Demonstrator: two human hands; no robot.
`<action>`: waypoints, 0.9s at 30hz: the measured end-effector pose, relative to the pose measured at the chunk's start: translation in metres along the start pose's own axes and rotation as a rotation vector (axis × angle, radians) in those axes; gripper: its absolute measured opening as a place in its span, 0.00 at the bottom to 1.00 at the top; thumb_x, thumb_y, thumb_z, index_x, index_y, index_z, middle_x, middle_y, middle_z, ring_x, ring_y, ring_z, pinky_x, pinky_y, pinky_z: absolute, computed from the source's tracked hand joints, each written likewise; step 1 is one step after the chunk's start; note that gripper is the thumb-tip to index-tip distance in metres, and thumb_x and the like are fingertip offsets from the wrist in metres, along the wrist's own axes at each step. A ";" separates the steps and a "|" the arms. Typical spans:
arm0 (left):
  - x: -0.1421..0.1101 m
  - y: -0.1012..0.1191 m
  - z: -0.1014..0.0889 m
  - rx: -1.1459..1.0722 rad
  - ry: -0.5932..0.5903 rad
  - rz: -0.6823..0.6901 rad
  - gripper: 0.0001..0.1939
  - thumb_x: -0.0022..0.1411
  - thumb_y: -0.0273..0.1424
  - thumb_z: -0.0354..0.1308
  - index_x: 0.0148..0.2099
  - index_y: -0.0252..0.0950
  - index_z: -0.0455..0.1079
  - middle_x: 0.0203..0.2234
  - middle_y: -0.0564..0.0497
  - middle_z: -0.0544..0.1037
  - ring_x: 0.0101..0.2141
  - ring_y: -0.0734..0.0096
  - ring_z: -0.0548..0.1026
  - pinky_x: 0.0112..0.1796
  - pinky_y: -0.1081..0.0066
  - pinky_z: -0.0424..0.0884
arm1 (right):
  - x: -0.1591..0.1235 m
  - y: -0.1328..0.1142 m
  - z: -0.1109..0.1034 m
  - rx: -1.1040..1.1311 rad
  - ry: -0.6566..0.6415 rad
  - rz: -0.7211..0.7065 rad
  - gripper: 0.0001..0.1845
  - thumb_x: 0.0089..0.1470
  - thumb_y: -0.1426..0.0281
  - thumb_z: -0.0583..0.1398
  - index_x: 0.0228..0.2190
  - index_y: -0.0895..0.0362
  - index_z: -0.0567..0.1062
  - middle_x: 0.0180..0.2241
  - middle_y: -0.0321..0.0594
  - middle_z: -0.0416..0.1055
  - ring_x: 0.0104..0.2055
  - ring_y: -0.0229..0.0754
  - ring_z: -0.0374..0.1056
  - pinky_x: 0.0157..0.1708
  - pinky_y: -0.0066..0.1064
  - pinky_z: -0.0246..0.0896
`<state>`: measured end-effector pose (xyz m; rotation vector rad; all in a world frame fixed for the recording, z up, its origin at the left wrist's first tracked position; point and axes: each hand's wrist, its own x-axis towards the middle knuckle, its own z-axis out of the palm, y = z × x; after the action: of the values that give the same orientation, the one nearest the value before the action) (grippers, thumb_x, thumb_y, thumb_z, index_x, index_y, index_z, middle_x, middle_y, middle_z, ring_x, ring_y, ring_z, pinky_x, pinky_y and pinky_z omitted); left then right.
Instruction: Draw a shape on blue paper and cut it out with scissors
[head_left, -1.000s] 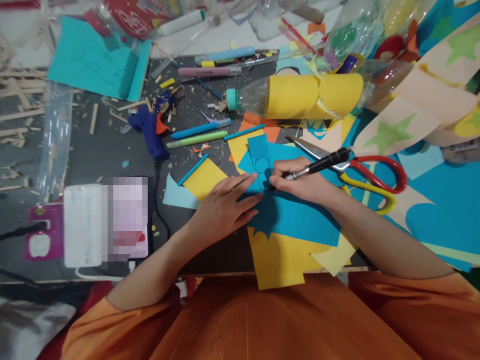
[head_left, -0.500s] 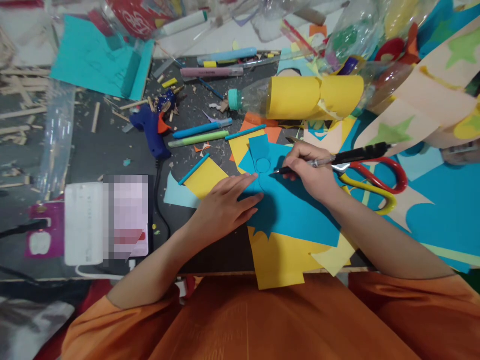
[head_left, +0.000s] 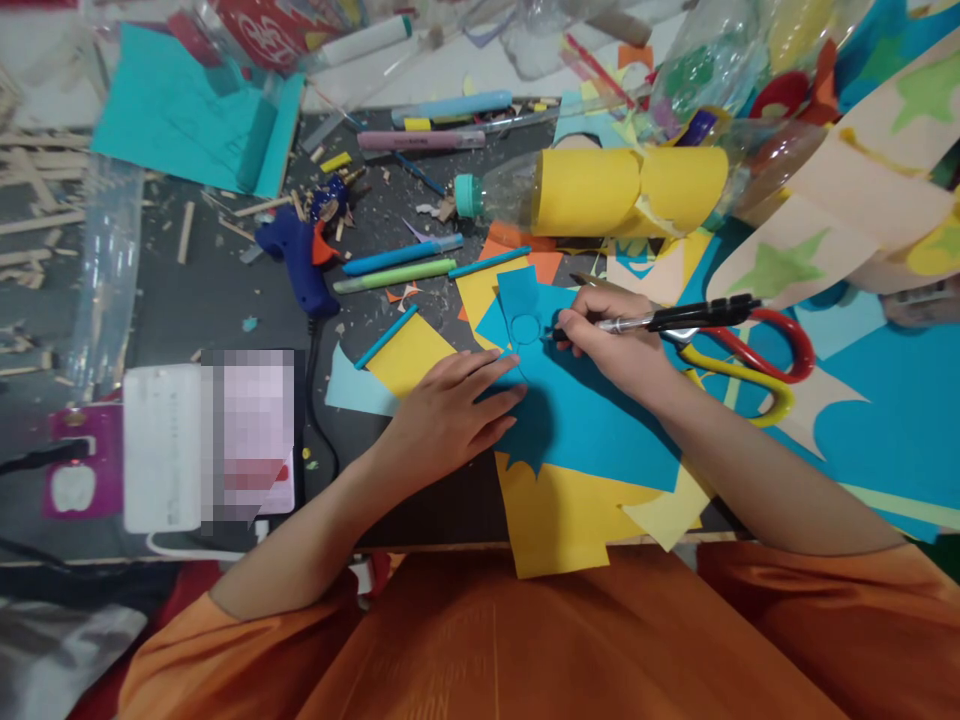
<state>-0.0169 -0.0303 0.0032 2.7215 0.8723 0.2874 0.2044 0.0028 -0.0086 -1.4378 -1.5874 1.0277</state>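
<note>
My right hand point(head_left: 611, 330) grips a black pen point(head_left: 675, 316), its tip over a sheet of blue paper point(head_left: 615, 440). On that sheet is a drawn circle with a curved line below it, just left of the pen tip. My left hand point(head_left: 465, 400) lies flat with fingers spread, its fingertips on the sheet's left part. Under the sheet's lower edge is yellow paper point(head_left: 555, 545), which sticks out past the table edge. Scissors with red and yellow handles point(head_left: 780, 400) lie just beyond my right wrist.
A plastic bottle wrapped in yellow paper point(head_left: 630, 192) lies behind the sheet. To the left are a blue glue gun point(head_left: 296, 255), blue and green markers point(head_left: 397, 276), a phone point(head_left: 259, 430) and a white box point(head_left: 161, 450). Wood sticks point(head_left: 37, 220) are scattered at far left.
The pen tip has moved slightly up, and the pen lies a little flatter in my right hand. My left hand has stayed nearly still.
</note>
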 end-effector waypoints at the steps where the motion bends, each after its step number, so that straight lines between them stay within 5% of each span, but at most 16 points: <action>1: 0.000 0.000 0.000 0.000 0.005 0.001 0.14 0.68 0.34 0.50 0.50 0.37 0.73 0.55 0.44 0.73 0.54 0.55 0.71 0.53 0.54 0.70 | 0.000 0.000 0.000 -0.003 -0.011 0.001 0.18 0.50 0.67 0.57 0.15 0.53 0.58 0.15 0.32 0.61 0.20 0.36 0.61 0.21 0.29 0.52; 27: -0.001 0.000 0.001 0.024 0.020 0.007 0.15 0.68 0.36 0.50 0.50 0.38 0.74 0.54 0.44 0.74 0.55 0.57 0.71 0.53 0.56 0.70 | -0.002 -0.006 -0.002 0.031 -0.044 0.015 0.18 0.50 0.71 0.55 0.14 0.53 0.55 0.14 0.30 0.57 0.19 0.35 0.59 0.21 0.29 0.51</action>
<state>-0.0171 -0.0307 0.0024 2.7489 0.8775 0.3086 0.2039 0.0011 -0.0025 -1.4173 -1.5871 1.0948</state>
